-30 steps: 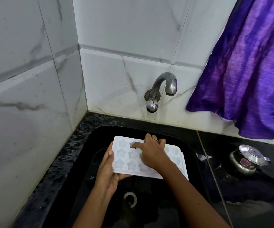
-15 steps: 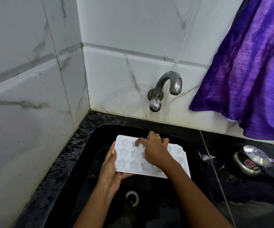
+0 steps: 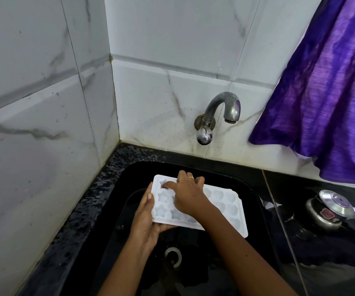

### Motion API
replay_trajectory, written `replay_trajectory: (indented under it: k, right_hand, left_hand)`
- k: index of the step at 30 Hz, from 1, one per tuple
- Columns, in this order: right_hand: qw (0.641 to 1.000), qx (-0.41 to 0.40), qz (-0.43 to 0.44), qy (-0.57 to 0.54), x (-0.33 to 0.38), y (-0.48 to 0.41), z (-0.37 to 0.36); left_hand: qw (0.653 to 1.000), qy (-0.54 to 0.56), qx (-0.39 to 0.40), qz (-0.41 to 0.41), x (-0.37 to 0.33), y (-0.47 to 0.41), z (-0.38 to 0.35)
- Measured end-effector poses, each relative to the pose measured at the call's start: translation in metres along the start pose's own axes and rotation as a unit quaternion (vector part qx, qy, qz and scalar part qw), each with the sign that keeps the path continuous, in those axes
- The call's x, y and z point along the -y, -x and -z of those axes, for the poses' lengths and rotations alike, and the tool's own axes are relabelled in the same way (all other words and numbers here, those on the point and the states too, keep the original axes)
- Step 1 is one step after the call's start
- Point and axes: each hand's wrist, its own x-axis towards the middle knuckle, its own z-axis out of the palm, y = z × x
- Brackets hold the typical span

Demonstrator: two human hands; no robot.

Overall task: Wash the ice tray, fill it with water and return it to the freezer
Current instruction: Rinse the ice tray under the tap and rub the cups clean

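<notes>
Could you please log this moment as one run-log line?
stage: washing | left hand grips left end of white plastic ice tray over black sink | right hand fingers on star-shaped cavities | curved metal tap: no water seen

Person's body in view: two arms and hands only.

- Left forearm [image 3: 125, 268]: bare along whole visible length, slim.
- Right forearm [image 3: 242, 257]: bare too, small dark spot on upper side.
- Left hand [image 3: 145, 221]: bare; thumbnail [image 3: 150, 196] short, rounded, natural look.
- Right hand [image 3: 188, 197]: bare, with thin gold-coloured ring [image 3: 191, 177], plain narrow band, sitting near knuckle; which finger hard to tell.
- Wrists bare on both sides.
</notes>
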Motion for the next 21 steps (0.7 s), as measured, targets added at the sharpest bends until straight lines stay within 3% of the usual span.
replay_trajectory:
  k: [10,16,21]
  right_hand:
    - [0.998,-0.046,-0.007,0.035,0.002,0.0,-0.002]
    - [1.0,-0.015,-0.002,-0.01,0.008,0.005,0.003]
    - [0.986,-0.112,-0.093,-0.081,-0.018,0.03,0.008]
  left_hand:
    - [1.0,-0.006,0.002,-0.005,-0.002,0.004,-0.003]
    - [1.0,-0.008,-0.005,-0.005,-0.004,0.003,0.004]
    - [1.0,0.0,-0.008,-0.008,-0.004,0.0,0.01]
